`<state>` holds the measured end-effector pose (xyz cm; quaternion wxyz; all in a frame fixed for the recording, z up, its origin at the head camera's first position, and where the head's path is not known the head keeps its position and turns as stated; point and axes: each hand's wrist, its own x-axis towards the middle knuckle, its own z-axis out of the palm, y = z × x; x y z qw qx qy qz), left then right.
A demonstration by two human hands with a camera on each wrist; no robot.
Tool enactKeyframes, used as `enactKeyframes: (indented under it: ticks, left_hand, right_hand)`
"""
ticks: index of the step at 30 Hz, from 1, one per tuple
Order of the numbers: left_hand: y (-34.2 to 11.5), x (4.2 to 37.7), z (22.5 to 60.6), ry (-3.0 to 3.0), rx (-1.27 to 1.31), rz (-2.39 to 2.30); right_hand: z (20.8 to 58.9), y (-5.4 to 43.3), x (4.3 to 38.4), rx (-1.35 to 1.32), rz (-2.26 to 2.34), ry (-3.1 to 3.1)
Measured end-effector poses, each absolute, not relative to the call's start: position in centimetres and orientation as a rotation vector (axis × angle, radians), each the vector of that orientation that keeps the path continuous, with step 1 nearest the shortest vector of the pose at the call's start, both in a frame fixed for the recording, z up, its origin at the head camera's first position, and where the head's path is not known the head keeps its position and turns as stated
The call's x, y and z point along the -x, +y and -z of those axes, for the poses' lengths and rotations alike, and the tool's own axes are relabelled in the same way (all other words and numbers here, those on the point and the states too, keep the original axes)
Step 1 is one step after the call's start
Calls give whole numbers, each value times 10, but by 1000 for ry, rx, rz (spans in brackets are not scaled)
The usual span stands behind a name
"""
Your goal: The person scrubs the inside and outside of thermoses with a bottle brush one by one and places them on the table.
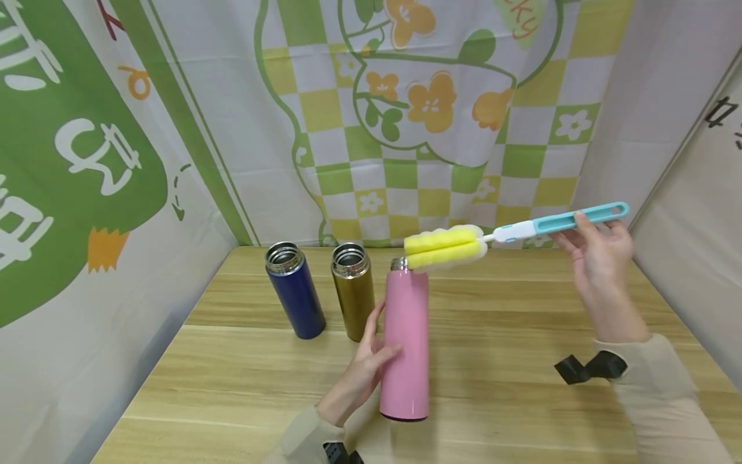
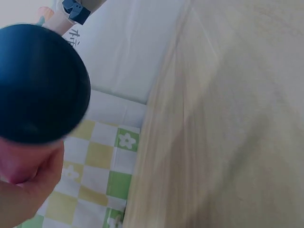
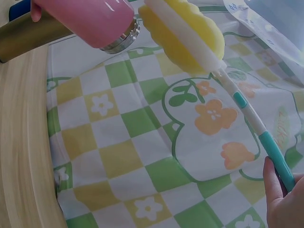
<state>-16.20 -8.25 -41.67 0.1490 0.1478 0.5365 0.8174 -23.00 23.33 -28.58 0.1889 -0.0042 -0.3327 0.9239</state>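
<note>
A pink bottle (image 1: 406, 341) with a bare metal neck is held up by my left hand (image 1: 365, 367), its fingers round the left side. In the left wrist view the bottle's dark base (image 2: 40, 85) faces the camera. My right hand (image 1: 603, 254) pinches the turquoise handle (image 1: 556, 222) of a bottle brush. The brush's yellow and white sponge head (image 1: 445, 247) points left, close to the bottle's mouth. From the right wrist view, the sponge (image 3: 187, 35) is outside the bottle, beside its metal neck (image 3: 122, 39).
A blue bottle (image 1: 297, 293) and a gold-brown bottle (image 1: 352, 293) stand uncapped on the wooden table (image 1: 232, 374), left of the pink one. A patterned cloth (image 1: 417, 187) hangs behind the table, with more printed cloth (image 1: 75, 161) at the left side.
</note>
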Motion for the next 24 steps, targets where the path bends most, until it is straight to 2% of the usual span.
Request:
enactKeyframes:
  ticks: [5,12,24]
  left_hand:
    - [-75,172,415,1680,-306,-2361]
    - [-71,183,414,1763,-311,-2364]
    - [-69,182,407,1733,-248,-2372]
  right_hand:
    - [290,243,226,9,-2618,-951]
    - [298,254,219,-8,-2687,-904]
    - [302,261,213,-61,-2678,-918]
